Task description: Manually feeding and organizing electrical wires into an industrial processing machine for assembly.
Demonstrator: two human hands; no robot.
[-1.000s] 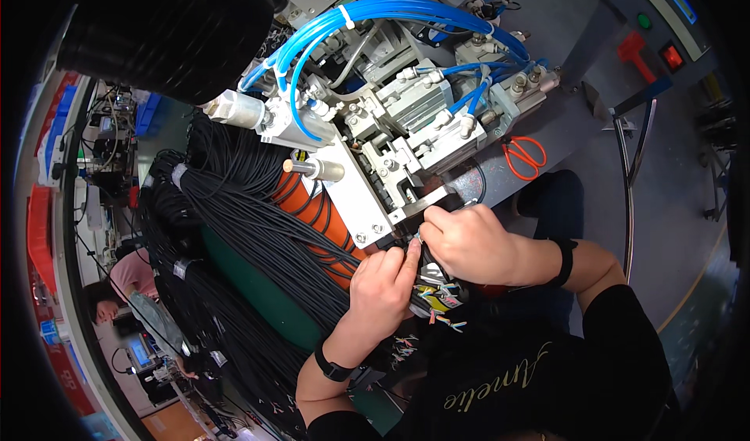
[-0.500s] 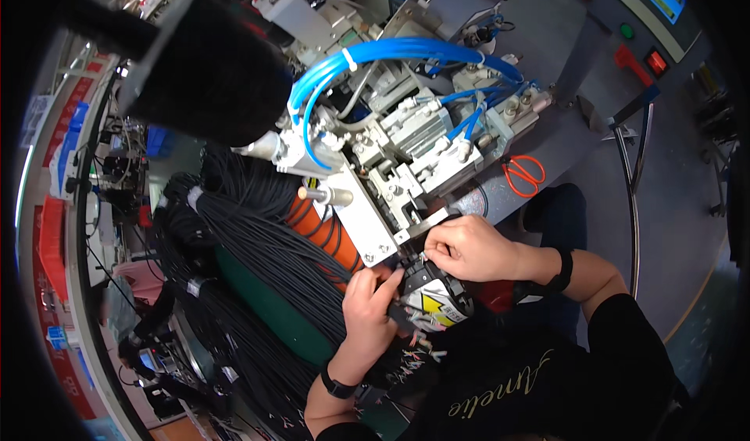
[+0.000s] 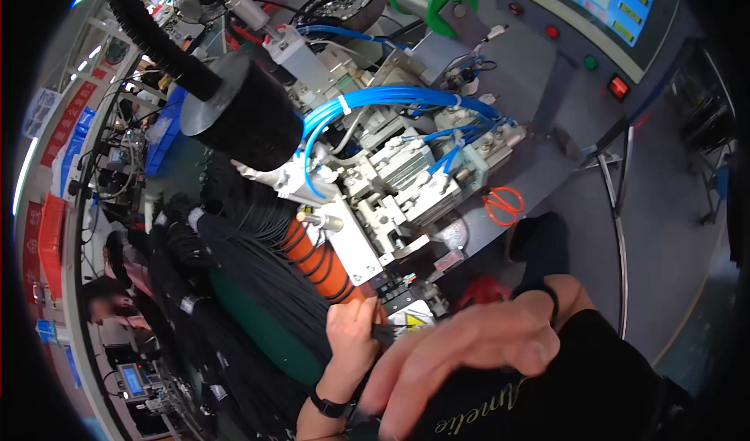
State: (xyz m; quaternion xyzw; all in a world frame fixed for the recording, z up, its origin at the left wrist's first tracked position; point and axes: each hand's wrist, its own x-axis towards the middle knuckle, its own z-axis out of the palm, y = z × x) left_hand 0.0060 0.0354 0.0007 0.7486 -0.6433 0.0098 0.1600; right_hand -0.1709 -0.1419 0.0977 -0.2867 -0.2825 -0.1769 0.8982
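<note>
Left hand (image 3: 351, 333) curled near orange tube (image 3: 311, 255), grip unclear; right fingers (image 3: 437, 351) extended, seemingly empty; coloured wires (image 3: 409, 278) apparently placed; black cables (image 3: 262, 257) left, bundled, seemingly unworked

"What hems in your left hand (image 3: 351, 330)?"

"Black cables (image 3: 269, 273) crowd its left; the metal machine (image 3: 363, 242) blocks the way ahead, blue tubes (image 3: 394, 97) arching over it."

"And your way through?"

"Bare grey bench (image 3: 539, 167) lies right of the machine, beyond your right hand (image 3: 469, 343); orange-handled scissors (image 3: 502, 206) sit near its edge."
</note>
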